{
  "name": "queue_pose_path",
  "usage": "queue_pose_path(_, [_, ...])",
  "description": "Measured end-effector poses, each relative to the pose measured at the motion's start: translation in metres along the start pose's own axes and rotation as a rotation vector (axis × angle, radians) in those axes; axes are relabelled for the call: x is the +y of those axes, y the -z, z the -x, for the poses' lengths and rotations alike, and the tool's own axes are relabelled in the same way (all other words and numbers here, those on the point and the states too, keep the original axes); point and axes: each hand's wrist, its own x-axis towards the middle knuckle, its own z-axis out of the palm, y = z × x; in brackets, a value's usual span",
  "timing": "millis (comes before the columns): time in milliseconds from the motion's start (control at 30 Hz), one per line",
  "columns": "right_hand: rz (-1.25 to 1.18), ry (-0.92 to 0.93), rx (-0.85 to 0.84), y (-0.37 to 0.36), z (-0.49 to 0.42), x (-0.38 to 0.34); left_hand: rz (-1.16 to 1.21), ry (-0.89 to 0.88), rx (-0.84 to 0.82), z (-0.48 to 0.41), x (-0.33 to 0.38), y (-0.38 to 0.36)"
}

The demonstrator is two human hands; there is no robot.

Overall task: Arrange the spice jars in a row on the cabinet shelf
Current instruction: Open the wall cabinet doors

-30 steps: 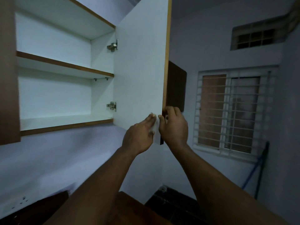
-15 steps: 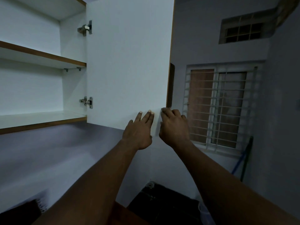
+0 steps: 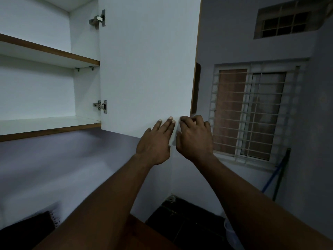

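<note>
A wall cabinet stands open at the upper left, with a white lower shelf and a white upper shelf; I see nothing standing on the parts in view. Its white door is swung out toward me. My left hand lies flat with straight fingers against the inner face of the door near its lower corner. My right hand curls its fingers round the door's free edge at the bottom. No spice jars are in view.
A second dark cabinet door shows behind the white door's edge. A barred window and a small vent are on the right wall. A blue-handled stick leans in the right corner. A brown wooden surface lies below.
The door has swung further open and now faces me more squarely. My left fingers have straightened flat onto the door. My view has shifted right, so less of the shelves shows.
</note>
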Motion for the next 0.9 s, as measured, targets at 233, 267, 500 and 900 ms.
queue_pose_path(233, [-0.202,0.163,0.042,0.01,-0.022,-0.06,-0.111,0.101,-0.003,0.033,-0.048,0.027])
queue_pose_path(267, [-0.261,0.176,0.022,0.012,-0.027,-0.077,-0.135,0.131,-0.005,0.041,-0.062,0.035])
queue_pose_path(500, [-0.498,0.286,-0.153,0.02,-0.057,-0.209,-0.505,0.391,-0.177,0.122,-0.175,0.105])
queue_pose_path(900, [-1.085,0.274,-0.429,0.031,-0.064,-0.38,-1.181,0.511,-0.61,0.233,-0.29,0.206])
